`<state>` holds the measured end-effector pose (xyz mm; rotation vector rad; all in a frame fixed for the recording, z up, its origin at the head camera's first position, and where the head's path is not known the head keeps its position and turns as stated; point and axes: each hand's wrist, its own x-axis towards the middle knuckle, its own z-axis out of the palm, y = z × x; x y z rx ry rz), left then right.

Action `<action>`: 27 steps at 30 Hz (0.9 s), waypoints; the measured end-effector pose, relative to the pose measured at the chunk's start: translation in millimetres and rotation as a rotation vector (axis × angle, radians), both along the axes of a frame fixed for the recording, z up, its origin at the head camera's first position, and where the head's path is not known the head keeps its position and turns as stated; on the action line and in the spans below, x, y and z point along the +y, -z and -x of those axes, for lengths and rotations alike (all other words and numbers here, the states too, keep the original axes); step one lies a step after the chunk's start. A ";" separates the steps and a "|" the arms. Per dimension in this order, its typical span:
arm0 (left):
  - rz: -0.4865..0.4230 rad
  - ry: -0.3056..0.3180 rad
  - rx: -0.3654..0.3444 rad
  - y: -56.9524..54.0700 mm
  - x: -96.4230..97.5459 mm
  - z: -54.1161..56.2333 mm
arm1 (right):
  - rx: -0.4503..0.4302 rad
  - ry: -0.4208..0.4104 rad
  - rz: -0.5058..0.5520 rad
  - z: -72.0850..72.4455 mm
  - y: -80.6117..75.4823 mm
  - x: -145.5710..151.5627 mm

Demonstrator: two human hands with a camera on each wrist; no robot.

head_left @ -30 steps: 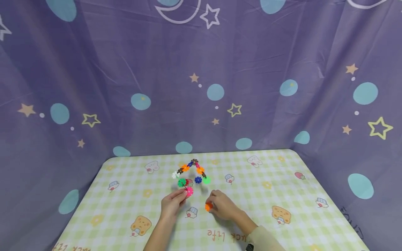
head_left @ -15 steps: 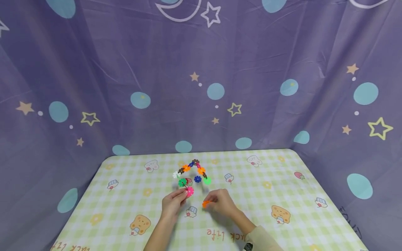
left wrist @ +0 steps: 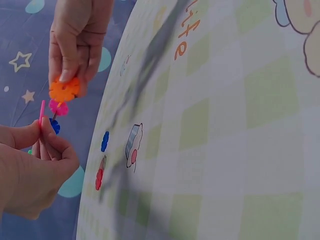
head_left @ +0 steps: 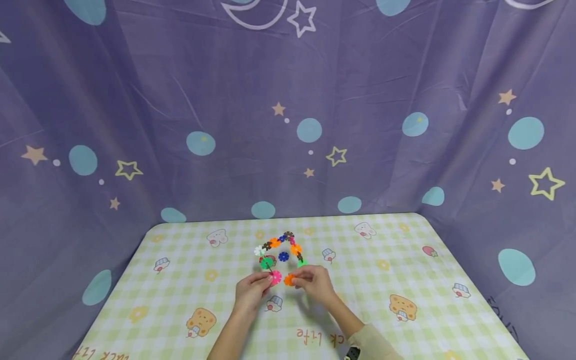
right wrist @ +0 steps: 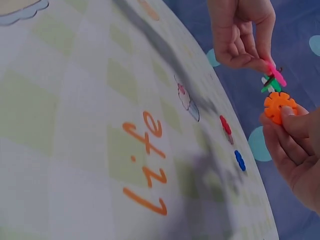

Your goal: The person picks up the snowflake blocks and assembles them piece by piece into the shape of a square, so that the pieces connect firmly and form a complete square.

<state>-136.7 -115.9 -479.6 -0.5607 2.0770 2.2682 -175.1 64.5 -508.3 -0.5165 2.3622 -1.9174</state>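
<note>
My left hand (head_left: 252, 292) pinches a pink snowflake disc (head_left: 276, 277) at one end of a curved chain of notched plastic discs. From there the chain runs through a green disc (head_left: 267, 263), a white disc (head_left: 259, 251) and several brown, orange and blue ones. It bends at a brown disc (head_left: 289, 235) and comes back to a bright green disc (head_left: 302, 263), partly hidden by my right hand (head_left: 317, 285). Between right thumb and fingers is an orange snowflake disc (right wrist: 280, 107), close beside the pink one. In the left wrist view both hands are raised above the tabletop.
A loose blue disc (head_left: 283, 256) and a red disc (left wrist: 99, 179) lie on the checked tablecloth (head_left: 360, 280), below the chain. Behind the table hangs a purple curtain (head_left: 252, 170) with stars and dots.
My right hand has turned the orange disc and brought it up and left, next to the pink disc. My left hand and the chain have shifted slightly right.
</note>
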 end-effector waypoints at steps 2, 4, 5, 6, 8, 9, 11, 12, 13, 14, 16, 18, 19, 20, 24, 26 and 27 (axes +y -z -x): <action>0.016 0.004 -0.005 -0.1 0.5 -0.1 | -0.002 0.012 0.036 -0.6 -2.3 -1.9; 0.034 0.008 -0.014 -0.1 0.8 -0.3 | -0.006 0.031 0.062 -1.0 -4.2 -3.6; 0.040 0.010 -0.015 0.0 0.9 -0.2 | -0.010 0.039 0.075 -0.8 -4.8 -4.4; 0.044 0.012 -0.014 0.1 0.8 -0.1 | -0.018 0.046 0.085 -0.9 -5.7 -4.9; 0.051 0.016 -0.015 0.2 0.5 0.0 | -0.026 0.052 0.100 -0.6 -6.6 -5.9; 0.054 0.018 -0.016 0.2 0.3 0.0 | -0.027 0.051 0.105 -0.5 -7.0 -6.3; 0.059 0.024 -0.014 -0.1 0.0 -0.1 | -0.032 0.050 0.111 -0.6 -7.8 -6.7; 0.061 0.027 -0.014 -0.5 -0.1 -0.1 | -0.031 0.050 0.110 -0.7 -8.1 -6.8; 0.062 0.030 -0.013 -0.7 -0.2 -0.3 | -0.030 0.051 0.112 -0.7 -8.0 -7.0; 0.065 0.034 -0.012 -1.0 -0.3 -0.5 | -0.025 0.053 0.109 -1.0 -8.2 -7.0; 0.073 0.043 -0.010 -1.3 -0.4 -0.8 | -0.022 0.058 0.105 -1.5 -7.7 -7.2; 0.080 0.054 -0.006 -1.2 -0.7 -0.7 | -0.012 0.058 0.108 -2.2 -7.6 -7.5; 0.083 0.058 -0.004 -1.0 -0.7 -0.8 | -0.009 0.057 0.107 -3.0 -8.2 -7.5; 0.084 0.062 -0.001 -1.0 -0.8 -0.8 | -0.004 0.056 0.103 -4.0 -9.4 -7.5; 0.092 0.072 0.006 -1.6 -1.1 -1.0 | 0.004 0.046 0.097 -12.1 -22.5 -6.8; 0.105 0.082 0.006 -2.1 -1.4 -1.3 | 0.008 0.038 0.095 -16.1 -29.4 -6.2; 0.115 0.087 0.004 -2.3 -1.6 -1.3 | 0.011 0.034 0.096 -17.8 -32.2 -5.8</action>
